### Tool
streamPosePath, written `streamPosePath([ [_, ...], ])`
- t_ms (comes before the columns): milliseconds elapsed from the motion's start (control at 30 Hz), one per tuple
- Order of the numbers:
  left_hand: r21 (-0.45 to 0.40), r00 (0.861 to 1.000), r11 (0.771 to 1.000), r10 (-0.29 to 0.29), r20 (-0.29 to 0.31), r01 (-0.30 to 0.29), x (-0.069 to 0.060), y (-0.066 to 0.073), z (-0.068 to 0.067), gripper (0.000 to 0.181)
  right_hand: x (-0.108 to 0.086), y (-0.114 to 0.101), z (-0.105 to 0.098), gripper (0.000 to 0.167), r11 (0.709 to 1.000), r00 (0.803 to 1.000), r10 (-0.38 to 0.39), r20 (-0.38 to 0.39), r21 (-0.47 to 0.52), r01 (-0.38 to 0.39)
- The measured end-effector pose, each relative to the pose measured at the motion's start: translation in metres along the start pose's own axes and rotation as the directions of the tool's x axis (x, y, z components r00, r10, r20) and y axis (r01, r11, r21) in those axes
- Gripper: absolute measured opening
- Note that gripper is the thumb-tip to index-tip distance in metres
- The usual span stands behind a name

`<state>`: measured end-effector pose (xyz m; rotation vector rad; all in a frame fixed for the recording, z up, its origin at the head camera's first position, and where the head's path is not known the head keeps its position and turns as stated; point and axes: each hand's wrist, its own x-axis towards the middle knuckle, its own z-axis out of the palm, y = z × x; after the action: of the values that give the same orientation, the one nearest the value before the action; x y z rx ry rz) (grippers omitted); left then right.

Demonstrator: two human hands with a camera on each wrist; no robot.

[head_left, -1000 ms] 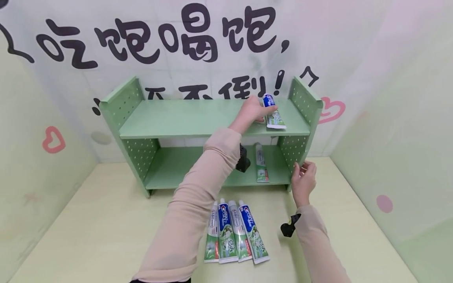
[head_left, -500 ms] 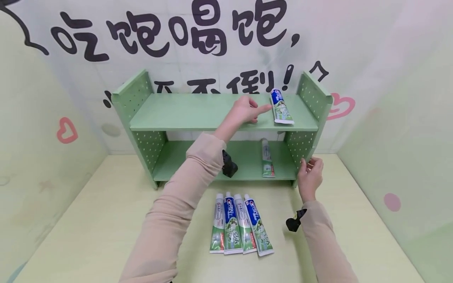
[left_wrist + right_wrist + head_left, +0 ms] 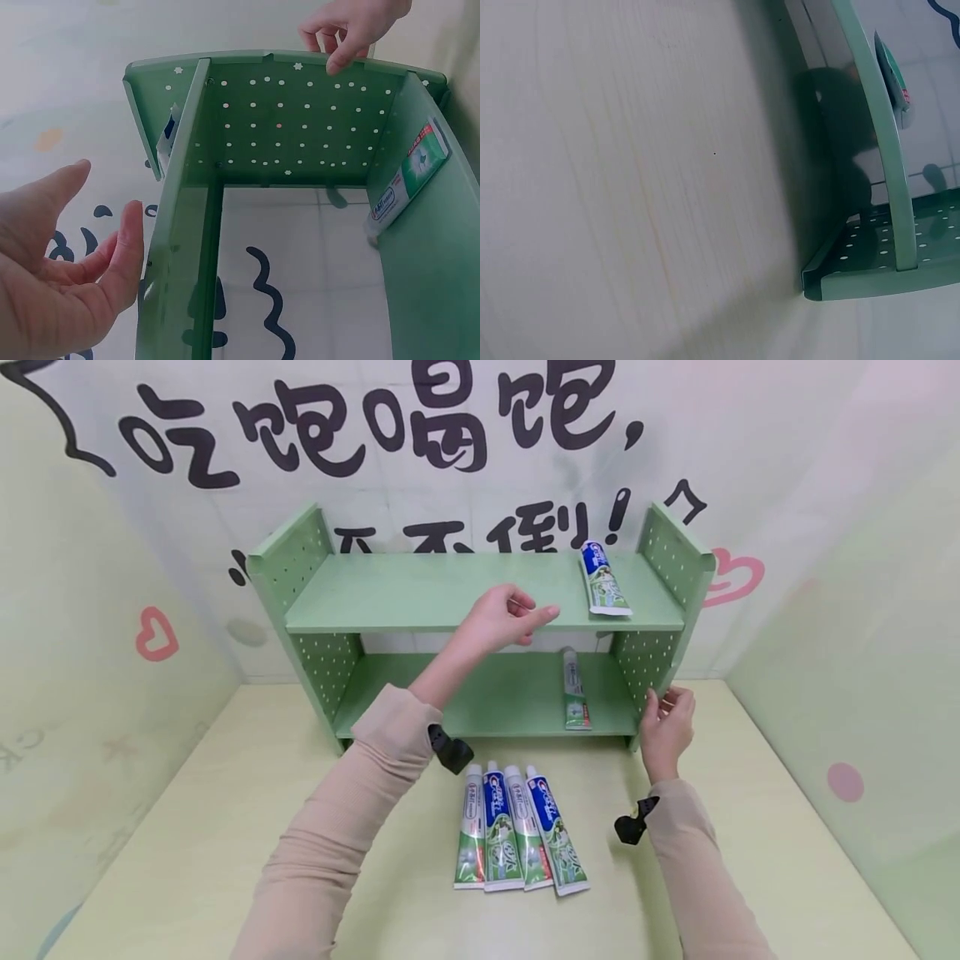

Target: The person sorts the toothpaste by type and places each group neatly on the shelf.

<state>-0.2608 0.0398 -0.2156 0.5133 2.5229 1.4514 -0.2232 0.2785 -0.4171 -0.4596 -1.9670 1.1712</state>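
Note:
My left hand (image 3: 506, 618) hovers before the front edge of the green shelf's upper board (image 3: 420, 593), fingers loosely bent and nothing in them. To its right, a blue-and-green toothpaste tube (image 3: 604, 583) lies on that upper board, cap toward the back. A silver-and-green toothpaste tube (image 3: 575, 689) lies on the lower board (image 3: 487, 693). My right hand (image 3: 667, 731) grips the front edge of the shelf's right side panel (image 3: 651, 664); in the left wrist view its thumb lies inside the panel, fingers outside. The right wrist view does not show the hand.
Several toothpaste tubes (image 3: 501, 835) lie side by side on the pale table (image 3: 360, 860) in front of the shelf, silver and blue ones alternating. The shelf's left side panel (image 3: 292, 560) is perforated. A wall with black lettering stands behind; side walls flank the table.
My left hand has let go of the blue-and-green tube on the upper board and drawn back left and toward me. The right hand keeps its grip. The head view has shifted slightly.

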Motion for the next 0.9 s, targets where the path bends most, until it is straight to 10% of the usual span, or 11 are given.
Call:
streamPosePath([
  [900,0.003,0.992,0.993,-0.12,0.025,0.12,-0.075,-0.106,-0.015,0.056,0.001,0.0,-0.001,0.03,1.0,0.999,0.03,0.027,-0.005,-0.03],
])
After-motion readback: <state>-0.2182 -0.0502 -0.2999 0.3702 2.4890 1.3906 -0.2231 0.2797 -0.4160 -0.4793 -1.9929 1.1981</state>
